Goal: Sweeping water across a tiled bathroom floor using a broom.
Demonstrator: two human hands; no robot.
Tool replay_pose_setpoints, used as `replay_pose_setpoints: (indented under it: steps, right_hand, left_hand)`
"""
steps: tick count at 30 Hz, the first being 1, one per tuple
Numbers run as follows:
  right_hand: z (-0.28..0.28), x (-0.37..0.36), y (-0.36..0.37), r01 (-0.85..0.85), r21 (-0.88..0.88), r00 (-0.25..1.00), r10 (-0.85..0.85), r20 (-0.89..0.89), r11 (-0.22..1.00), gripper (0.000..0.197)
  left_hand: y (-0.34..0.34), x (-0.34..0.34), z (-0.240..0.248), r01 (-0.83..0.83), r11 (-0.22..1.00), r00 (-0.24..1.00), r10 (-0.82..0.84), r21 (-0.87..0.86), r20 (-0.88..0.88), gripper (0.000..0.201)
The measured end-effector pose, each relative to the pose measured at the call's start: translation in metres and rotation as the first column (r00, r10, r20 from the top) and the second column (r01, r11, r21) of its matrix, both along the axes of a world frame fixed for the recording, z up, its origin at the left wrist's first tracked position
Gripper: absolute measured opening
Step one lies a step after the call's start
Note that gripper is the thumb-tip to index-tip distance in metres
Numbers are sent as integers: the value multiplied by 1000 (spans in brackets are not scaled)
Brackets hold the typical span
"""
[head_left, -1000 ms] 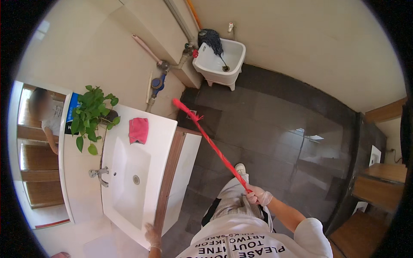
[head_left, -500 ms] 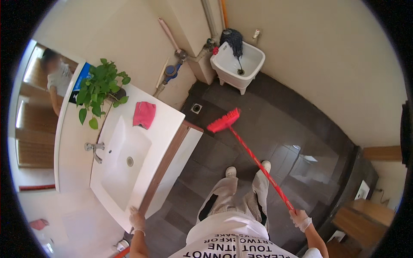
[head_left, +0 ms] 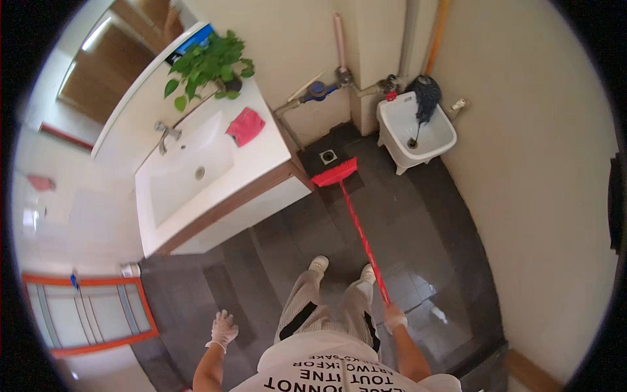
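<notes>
Bold black capitals run in several rows across the front of the wearer's white T-shirt [head_left: 339,377], upside down in this view and partly lost in folds, while any print on the blue-and-black packet [head_left: 196,40] behind the leafy potted plant [head_left: 209,67] is too small to make out; the gloved right hand [head_left: 395,319] has its fingers clamped around the end of the red handle of a broom [head_left: 360,234], whose broom head [head_left: 336,172] is just beside the square floor drain [head_left: 328,156], its left end close to the corner of the washbasin vanity; compared with half a second ago, the broom head has come nearer to that corner and drain, and the gloved left hand [head_left: 223,328], then on the vanity's edge, is now off it and empty above the dark tiled floor [head_left: 261,268], fingers a little apart and slightly bent; the view has turned too, bringing an orange-framed glazed panel [head_left: 91,300] in at lower left; the pink cloth [head_left: 246,127] lies as before on the white vanity surface [head_left: 261,155], and the dark mop [head_left: 428,98] still hangs over the back of the white mop sink [head_left: 441,138]
</notes>
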State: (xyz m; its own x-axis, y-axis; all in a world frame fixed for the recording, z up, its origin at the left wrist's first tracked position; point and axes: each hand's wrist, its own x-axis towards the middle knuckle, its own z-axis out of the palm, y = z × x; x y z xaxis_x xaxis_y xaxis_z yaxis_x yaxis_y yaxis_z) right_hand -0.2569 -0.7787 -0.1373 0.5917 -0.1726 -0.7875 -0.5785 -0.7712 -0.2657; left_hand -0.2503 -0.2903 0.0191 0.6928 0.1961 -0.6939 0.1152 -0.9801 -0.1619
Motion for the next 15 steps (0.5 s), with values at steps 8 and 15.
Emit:
replay_pose_setpoints:
  steps: [8, 15]
  right_hand:
    - [62, 33, -82, -41, 62, 992, 33, 124, 997, 46]
    - [64, 32, -109, -371, -29, 928, 371, -23, 928, 38]
  left_hand:
    - [-50, -182, -85, 13, 995, 979, -33, -100, -203, 37]
    - [-122, -193, -49, -470, 866, 865, 413, -171, -287, 41]
